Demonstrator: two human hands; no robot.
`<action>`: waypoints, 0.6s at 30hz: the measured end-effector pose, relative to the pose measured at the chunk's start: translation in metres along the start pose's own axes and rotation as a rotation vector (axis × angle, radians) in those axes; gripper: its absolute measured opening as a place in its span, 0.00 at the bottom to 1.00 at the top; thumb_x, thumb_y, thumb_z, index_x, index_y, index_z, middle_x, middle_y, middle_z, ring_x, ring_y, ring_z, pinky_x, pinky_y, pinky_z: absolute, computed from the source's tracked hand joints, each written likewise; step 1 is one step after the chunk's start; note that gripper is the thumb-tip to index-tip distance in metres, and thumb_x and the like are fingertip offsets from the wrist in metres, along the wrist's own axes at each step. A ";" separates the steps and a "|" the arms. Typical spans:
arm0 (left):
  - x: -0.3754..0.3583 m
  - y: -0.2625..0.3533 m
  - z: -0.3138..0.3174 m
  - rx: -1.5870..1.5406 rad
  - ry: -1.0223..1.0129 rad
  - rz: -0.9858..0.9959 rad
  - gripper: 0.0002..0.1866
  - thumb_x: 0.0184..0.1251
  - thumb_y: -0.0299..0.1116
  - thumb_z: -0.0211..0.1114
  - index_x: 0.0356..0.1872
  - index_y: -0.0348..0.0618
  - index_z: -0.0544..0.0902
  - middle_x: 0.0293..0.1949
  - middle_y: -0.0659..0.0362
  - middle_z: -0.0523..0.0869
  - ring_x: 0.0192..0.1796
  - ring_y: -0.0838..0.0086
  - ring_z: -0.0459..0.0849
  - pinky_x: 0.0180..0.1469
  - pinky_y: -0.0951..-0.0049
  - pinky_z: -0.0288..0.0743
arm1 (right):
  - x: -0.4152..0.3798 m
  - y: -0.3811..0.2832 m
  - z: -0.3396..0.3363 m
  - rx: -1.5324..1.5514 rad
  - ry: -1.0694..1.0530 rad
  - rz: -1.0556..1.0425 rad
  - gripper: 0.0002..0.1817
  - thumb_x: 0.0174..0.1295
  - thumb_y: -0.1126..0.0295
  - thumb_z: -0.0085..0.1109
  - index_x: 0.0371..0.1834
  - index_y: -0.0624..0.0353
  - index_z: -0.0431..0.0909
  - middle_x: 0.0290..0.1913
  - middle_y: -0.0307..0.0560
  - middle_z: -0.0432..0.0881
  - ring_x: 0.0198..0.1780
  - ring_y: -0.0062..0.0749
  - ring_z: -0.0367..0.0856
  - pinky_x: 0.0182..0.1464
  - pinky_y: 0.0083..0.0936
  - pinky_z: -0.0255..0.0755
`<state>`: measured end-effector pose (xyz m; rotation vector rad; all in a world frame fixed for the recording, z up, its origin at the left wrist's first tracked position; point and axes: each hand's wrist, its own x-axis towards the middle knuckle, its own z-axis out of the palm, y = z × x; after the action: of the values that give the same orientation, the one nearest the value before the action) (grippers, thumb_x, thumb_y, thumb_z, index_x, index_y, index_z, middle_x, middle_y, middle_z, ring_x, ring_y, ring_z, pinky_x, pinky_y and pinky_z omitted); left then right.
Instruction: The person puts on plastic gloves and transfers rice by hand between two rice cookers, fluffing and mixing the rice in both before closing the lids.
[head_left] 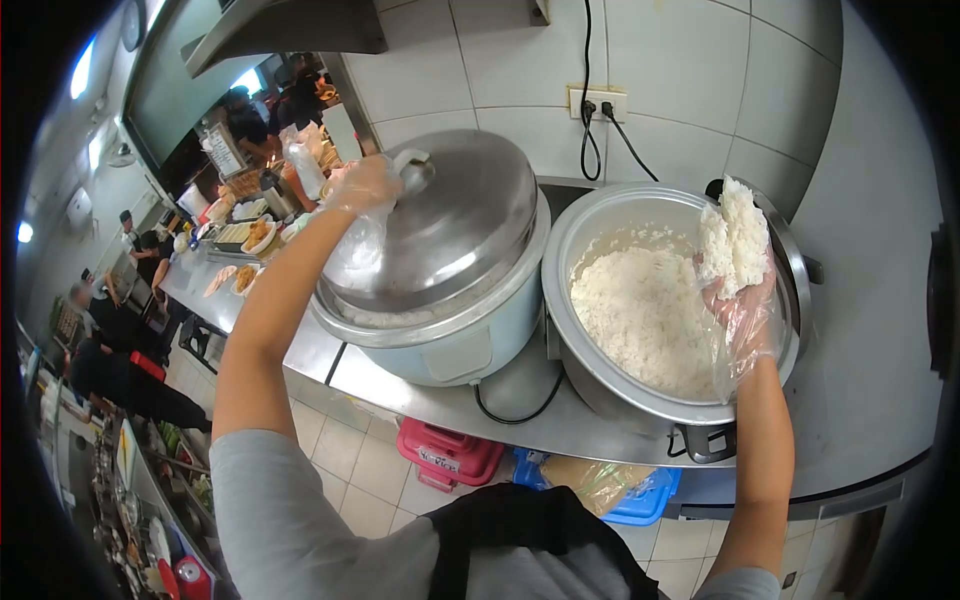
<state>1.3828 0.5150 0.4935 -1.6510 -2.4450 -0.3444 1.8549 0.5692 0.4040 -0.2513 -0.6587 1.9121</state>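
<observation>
My left hand (366,188), in a clear plastic glove, grips the handle of a round metal lid (465,225). This lid sits tilted over the pale blue rice cooker (455,350), and a strip of white shows beneath its near edge. A second rice cooker (570,345) stands uncovered on the right, with cooked white rice (640,310) in its pot. Over the right side of that pot, my gloved right hand (745,305) holds up a clump of rice (736,235). Its fingers are partly hidden behind the clump.
Both cookers stand on a steel counter (505,392). Cords run to a wall outlet (598,104). Another lid (797,262) leans behind the right cooker. Below are a pink bin (450,452) and a blue bin (640,497). Several people work at the left; food trays (235,235) line the counter.
</observation>
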 end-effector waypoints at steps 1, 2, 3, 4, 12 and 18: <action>0.001 0.006 -0.004 -0.003 -0.008 0.006 0.17 0.48 0.36 0.56 0.38 0.36 0.79 0.39 0.43 0.80 0.46 0.53 0.78 0.50 0.62 0.69 | -0.001 0.001 -0.001 -0.004 0.011 -0.013 0.29 0.57 0.44 0.40 0.55 0.52 0.68 0.47 0.42 0.76 0.35 0.41 0.79 0.16 0.17 0.73; 0.002 0.013 -0.010 0.010 -0.040 0.022 0.21 0.49 0.39 0.56 0.42 0.36 0.78 0.44 0.42 0.78 0.49 0.53 0.76 0.52 0.61 0.68 | -0.002 0.002 0.000 -0.007 0.022 -0.014 0.29 0.57 0.44 0.40 0.55 0.52 0.68 0.47 0.42 0.76 0.35 0.41 0.79 0.16 0.17 0.73; 0.004 0.019 -0.014 0.024 -0.069 0.041 0.24 0.50 0.43 0.56 0.45 0.36 0.76 0.48 0.40 0.75 0.52 0.52 0.74 0.54 0.60 0.66 | -0.003 0.002 0.002 -0.002 0.015 -0.013 0.30 0.57 0.44 0.39 0.56 0.51 0.67 0.47 0.42 0.76 0.36 0.41 0.79 0.16 0.18 0.73; 0.006 0.025 -0.013 -0.018 -0.054 0.073 0.24 0.51 0.43 0.55 0.44 0.34 0.76 0.46 0.40 0.77 0.52 0.51 0.74 0.54 0.61 0.67 | -0.004 0.001 0.004 0.001 0.007 -0.017 0.30 0.57 0.44 0.39 0.56 0.51 0.67 0.47 0.42 0.76 0.36 0.42 0.79 0.16 0.18 0.73; 0.092 0.039 0.027 0.208 -0.180 0.074 0.23 0.49 0.41 0.57 0.44 0.35 0.77 0.45 0.41 0.78 0.49 0.53 0.77 0.51 0.62 0.69 | -0.001 -0.003 -0.014 0.024 0.066 -0.004 0.30 0.56 0.42 0.41 0.53 0.51 0.69 0.47 0.41 0.76 0.41 0.37 0.78 0.19 0.22 0.72; 0.133 0.024 0.039 0.225 -0.239 0.095 0.22 0.45 0.43 0.61 0.39 0.39 0.80 0.40 0.47 0.81 0.42 0.58 0.80 0.44 0.65 0.73 | 0.002 0.000 -0.018 0.018 0.075 0.023 0.29 0.55 0.42 0.43 0.52 0.50 0.70 0.47 0.40 0.77 0.42 0.32 0.78 0.20 0.21 0.72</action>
<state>1.3551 0.6532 0.4945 -1.7879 -2.4460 0.1457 1.8625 0.5771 0.3890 -0.3189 -0.5906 1.9201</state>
